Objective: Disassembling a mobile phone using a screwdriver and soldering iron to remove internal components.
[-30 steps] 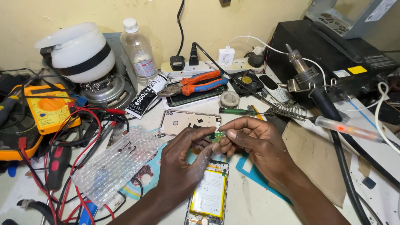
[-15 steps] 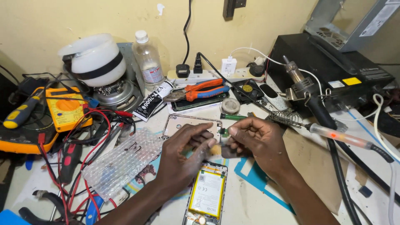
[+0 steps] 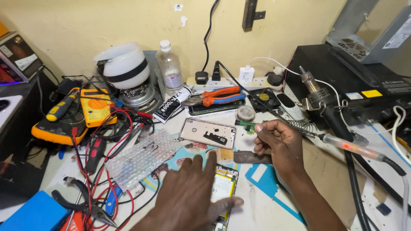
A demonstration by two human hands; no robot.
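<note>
My right hand (image 3: 279, 143) pinches a small green circuit board (image 3: 247, 125) between thumb and forefinger, held above the bench. My left hand (image 3: 192, 196) hovers flat with fingers spread over an opened phone with a yellow battery (image 3: 224, 187), holding nothing. Just beyond lies a pale phone back cover (image 3: 208, 132), inner side up. A soldering iron (image 3: 351, 146) with a clear handle rests to the right of my right hand.
Bubble wrap (image 3: 141, 157), red test leads (image 3: 96, 145), a yellow multimeter (image 3: 96, 105), a screwdriver (image 3: 62, 105) and dark pliers (image 3: 87, 206) crowd the left. Orange pliers (image 3: 218, 96), a plastic bottle (image 3: 170, 70), a glue tube (image 3: 171, 106), a solder reel (image 3: 245, 114) and a power strip (image 3: 222, 80) stand behind. A hot-air tool (image 3: 314, 92) and black box (image 3: 342, 72) lie at right.
My hands have come apart. The left hand let go and dropped down over the opened phone; the right hand keeps the small green board and has lifted slightly right. The view shifted.
</note>
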